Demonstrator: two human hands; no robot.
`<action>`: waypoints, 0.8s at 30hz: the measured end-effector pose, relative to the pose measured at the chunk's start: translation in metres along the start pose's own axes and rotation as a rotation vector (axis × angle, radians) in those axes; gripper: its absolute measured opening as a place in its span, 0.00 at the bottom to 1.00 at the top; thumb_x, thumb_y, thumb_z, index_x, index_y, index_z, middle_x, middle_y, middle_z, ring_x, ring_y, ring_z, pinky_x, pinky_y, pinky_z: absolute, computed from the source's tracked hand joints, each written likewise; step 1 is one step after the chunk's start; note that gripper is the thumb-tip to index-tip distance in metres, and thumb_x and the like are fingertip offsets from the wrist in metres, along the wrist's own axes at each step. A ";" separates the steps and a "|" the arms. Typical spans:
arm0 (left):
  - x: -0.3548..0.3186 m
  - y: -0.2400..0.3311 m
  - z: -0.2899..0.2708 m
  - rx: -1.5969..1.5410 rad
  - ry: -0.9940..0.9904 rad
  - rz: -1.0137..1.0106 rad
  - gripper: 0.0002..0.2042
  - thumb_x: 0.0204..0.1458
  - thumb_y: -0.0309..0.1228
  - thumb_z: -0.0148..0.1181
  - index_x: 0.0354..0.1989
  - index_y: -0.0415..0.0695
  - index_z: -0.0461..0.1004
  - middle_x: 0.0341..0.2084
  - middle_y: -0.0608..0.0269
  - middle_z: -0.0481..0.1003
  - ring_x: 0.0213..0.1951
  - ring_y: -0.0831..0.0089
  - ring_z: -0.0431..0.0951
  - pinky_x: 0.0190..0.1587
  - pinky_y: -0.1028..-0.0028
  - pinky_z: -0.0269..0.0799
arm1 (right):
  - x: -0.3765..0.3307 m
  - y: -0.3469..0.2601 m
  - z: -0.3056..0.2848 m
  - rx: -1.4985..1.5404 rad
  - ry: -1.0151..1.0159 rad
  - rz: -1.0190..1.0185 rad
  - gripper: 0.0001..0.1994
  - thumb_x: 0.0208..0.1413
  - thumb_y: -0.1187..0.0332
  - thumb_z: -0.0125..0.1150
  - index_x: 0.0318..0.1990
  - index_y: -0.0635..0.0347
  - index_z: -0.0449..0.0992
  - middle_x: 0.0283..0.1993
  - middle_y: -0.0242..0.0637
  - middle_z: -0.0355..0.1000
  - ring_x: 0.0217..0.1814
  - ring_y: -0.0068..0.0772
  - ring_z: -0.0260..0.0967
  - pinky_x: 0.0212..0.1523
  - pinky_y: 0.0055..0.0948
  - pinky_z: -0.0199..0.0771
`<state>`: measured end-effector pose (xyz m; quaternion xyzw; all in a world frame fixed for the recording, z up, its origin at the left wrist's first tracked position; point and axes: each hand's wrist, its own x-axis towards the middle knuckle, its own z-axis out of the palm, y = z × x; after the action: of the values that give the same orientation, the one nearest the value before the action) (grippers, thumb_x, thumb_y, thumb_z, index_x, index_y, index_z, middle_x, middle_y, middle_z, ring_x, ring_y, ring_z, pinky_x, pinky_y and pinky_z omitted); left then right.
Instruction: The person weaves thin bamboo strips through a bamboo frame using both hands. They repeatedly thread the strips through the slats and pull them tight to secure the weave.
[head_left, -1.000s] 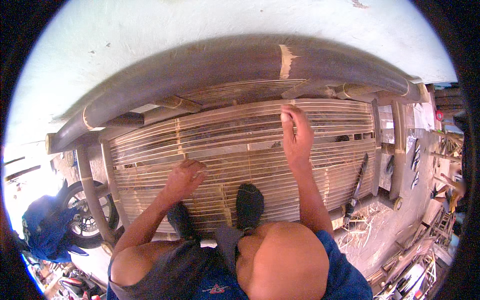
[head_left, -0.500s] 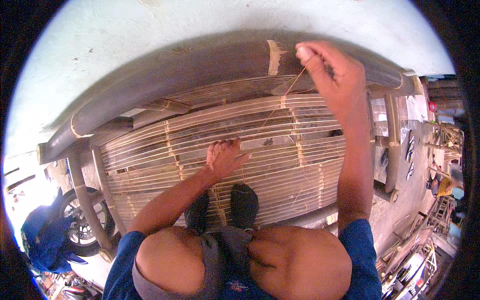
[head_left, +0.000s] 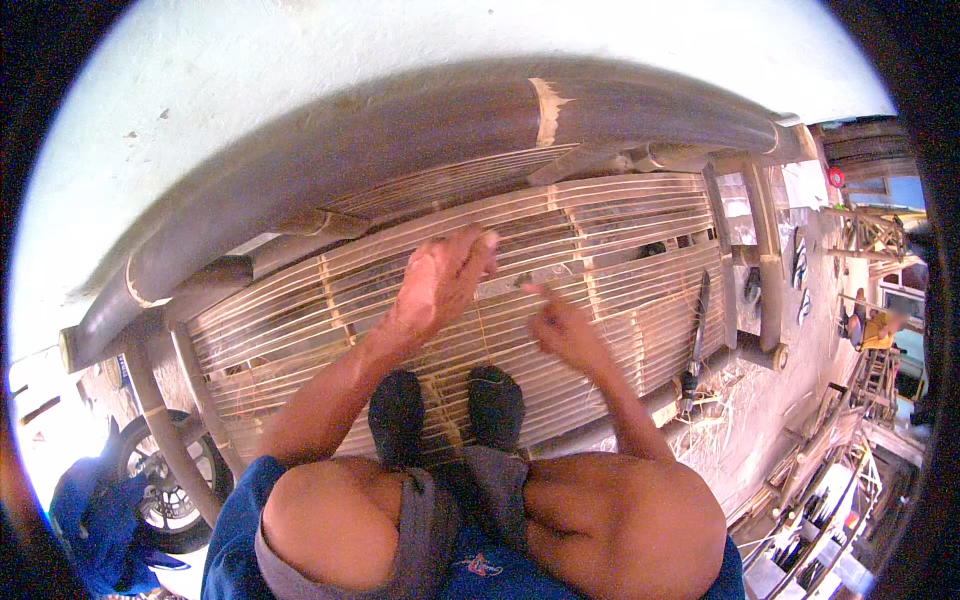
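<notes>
I squat on a bench-like bamboo frame, above its seat of thin, spaced bamboo slats (head_left: 430,350). My left hand (head_left: 440,280) is over the middle slats, its fingers drawn together. Close by on the right, my right hand (head_left: 562,328) is curled, with a fingertip pointing toward the left hand. I cannot make out what either hand holds, and no cord shows clearly between them. Crosswise bamboo strips (head_left: 583,250) run beneath the slats.
A thick dark bamboo pole (head_left: 380,150) spans the far side, against a pale wall (head_left: 300,60). A long dark blade-like tool (head_left: 697,330) lies on the slats at right. A motorcycle wheel (head_left: 175,470) stands at left. Far right, a person (head_left: 880,328) is among bamboo pieces.
My right hand, raised at the far right with a thin orange cord pulled taut, has come down beside the left hand. The left hand has shifted slightly farther away. The blade-like tool is now visible.
</notes>
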<state>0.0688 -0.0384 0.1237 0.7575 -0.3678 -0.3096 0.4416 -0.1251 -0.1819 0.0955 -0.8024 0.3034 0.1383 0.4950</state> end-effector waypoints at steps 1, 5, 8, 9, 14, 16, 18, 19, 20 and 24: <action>0.000 0.017 -0.005 0.006 -0.030 0.070 0.16 0.64 0.41 0.49 0.40 0.39 0.73 0.26 0.49 0.78 0.31 0.50 0.80 0.35 0.58 0.75 | -0.003 -0.003 0.024 0.104 -0.058 -0.002 0.22 0.61 0.60 0.59 0.60 0.58 0.67 0.33 0.42 0.75 0.33 0.36 0.74 0.39 0.36 0.73; 0.000 0.064 -0.022 0.006 -0.096 0.412 0.15 0.64 0.40 0.49 0.39 0.39 0.73 0.31 0.49 0.77 0.34 0.53 0.79 0.38 0.61 0.74 | 0.014 -0.028 0.056 0.024 0.070 -0.366 0.19 0.62 0.58 0.58 0.54 0.61 0.72 0.31 0.41 0.76 0.33 0.39 0.74 0.35 0.38 0.73; -0.008 0.069 -0.036 -0.303 0.018 0.358 0.14 0.64 0.39 0.50 0.40 0.38 0.74 0.32 0.53 0.76 0.35 0.61 0.78 0.39 0.63 0.73 | 0.017 -0.056 0.024 0.243 0.117 -0.246 0.18 0.64 0.55 0.54 0.47 0.61 0.75 0.27 0.36 0.74 0.29 0.34 0.71 0.30 0.36 0.70; -0.007 0.063 -0.040 -0.328 0.120 0.394 0.14 0.64 0.39 0.51 0.40 0.38 0.74 0.31 0.55 0.76 0.34 0.62 0.78 0.39 0.64 0.73 | 0.014 -0.067 0.005 0.383 0.106 -0.203 0.18 0.65 0.55 0.53 0.44 0.62 0.77 0.25 0.33 0.73 0.27 0.30 0.70 0.28 0.34 0.69; -0.030 -0.003 -0.039 -0.320 0.339 0.066 0.15 0.62 0.39 0.54 0.42 0.37 0.75 0.29 0.59 0.78 0.35 0.69 0.77 0.41 0.66 0.74 | -0.008 -0.144 -0.087 0.528 0.504 -0.244 0.16 0.68 0.58 0.50 0.32 0.60 0.73 0.16 0.24 0.57 0.16 0.17 0.55 0.19 0.21 0.57; -0.039 -0.031 -0.011 -0.126 0.231 0.000 0.17 0.59 0.42 0.58 0.43 0.38 0.76 0.30 0.54 0.80 0.35 0.65 0.80 0.39 0.64 0.76 | -0.017 -0.174 -0.110 0.634 0.583 -0.328 0.16 0.68 0.59 0.50 0.31 0.61 0.73 0.17 0.24 0.55 0.17 0.18 0.54 0.18 0.21 0.56; -0.050 -0.053 0.023 0.128 0.160 0.100 0.18 0.59 0.45 0.57 0.43 0.40 0.77 0.32 0.51 0.80 0.35 0.60 0.82 0.37 0.62 0.77 | -0.023 -0.198 -0.125 0.566 0.547 -0.442 0.16 0.68 0.59 0.50 0.33 0.62 0.74 0.18 0.25 0.57 0.18 0.18 0.55 0.19 0.22 0.58; -0.053 -0.063 0.037 0.264 0.054 0.071 0.19 0.59 0.46 0.56 0.43 0.41 0.77 0.33 0.49 0.80 0.35 0.57 0.82 0.36 0.61 0.78 | -0.024 -0.208 -0.130 0.543 0.485 -0.532 0.16 0.68 0.59 0.50 0.35 0.62 0.75 0.19 0.26 0.58 0.19 0.20 0.56 0.20 0.22 0.59; -0.052 -0.072 0.049 0.316 0.032 0.086 0.19 0.59 0.48 0.55 0.43 0.42 0.77 0.32 0.48 0.80 0.34 0.55 0.82 0.35 0.60 0.78 | -0.022 -0.216 -0.134 0.520 0.422 -0.622 0.16 0.68 0.59 0.50 0.36 0.63 0.75 0.19 0.26 0.59 0.19 0.21 0.57 0.21 0.23 0.60; -0.036 -0.098 0.077 0.645 -0.082 0.081 0.20 0.61 0.50 0.49 0.41 0.46 0.77 0.26 0.49 0.80 0.30 0.48 0.81 0.32 0.56 0.78 | 0.003 -0.219 -0.148 0.367 0.410 -0.716 0.17 0.68 0.58 0.49 0.43 0.64 0.77 0.22 0.29 0.65 0.22 0.25 0.62 0.24 0.26 0.65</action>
<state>0.0163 -0.0086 0.0086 0.8299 -0.4944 -0.1896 0.1756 0.0026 -0.2419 0.3194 -0.7664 0.1179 -0.2598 0.5755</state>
